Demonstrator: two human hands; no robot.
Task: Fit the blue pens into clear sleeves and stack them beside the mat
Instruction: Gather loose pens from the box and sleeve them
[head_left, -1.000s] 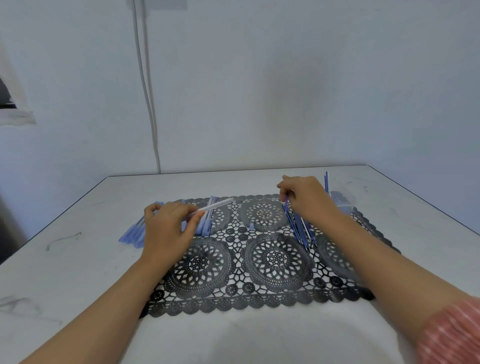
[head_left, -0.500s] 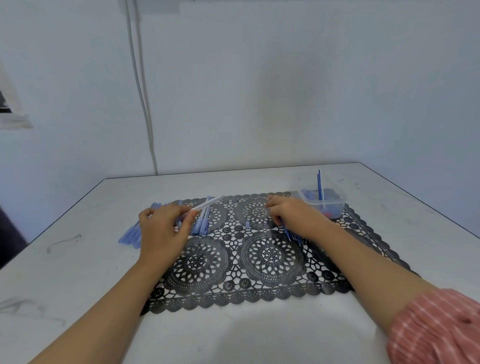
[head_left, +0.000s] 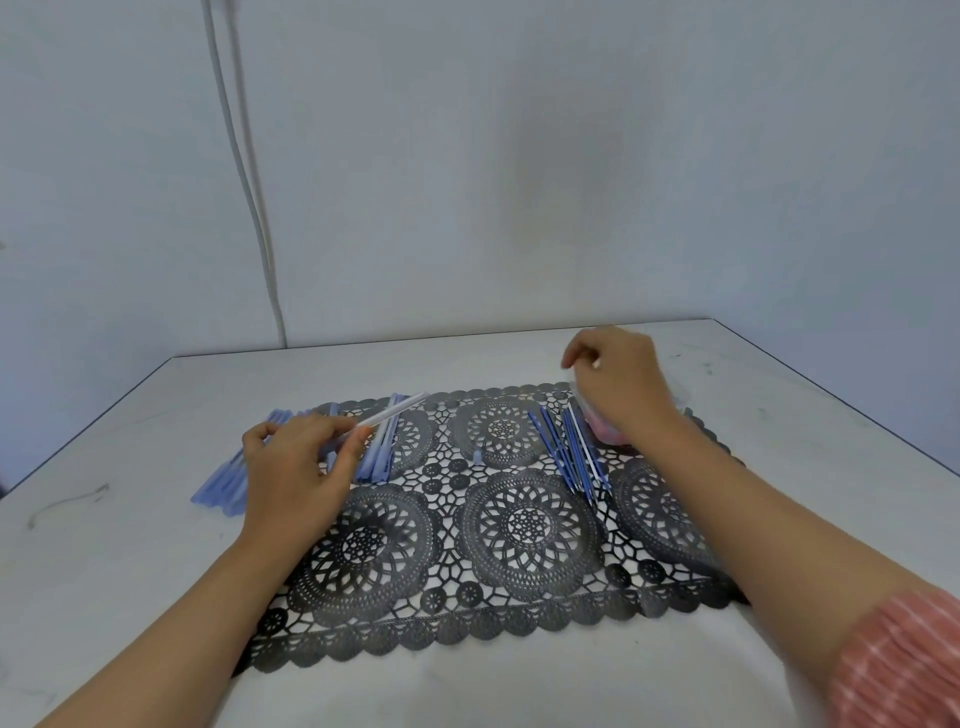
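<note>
Over the black mat (head_left: 519, 530), the left hand (head_left: 291, 467) pinches a clear sleeve (head_left: 396, 410)

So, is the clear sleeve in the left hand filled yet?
Seemingly empty: the clear sleeve in the left hand shows no blue along its visible length.

Head view looks forward-down, near the mat (head_left: 519, 530).

The left hand (head_left: 291, 467) and right hand (head_left: 618, 379) are bare, forearms too. At 4 o'clock a coral-red sleeve (head_left: 904, 660) with thin pale stripes covers the right arm.
</note>
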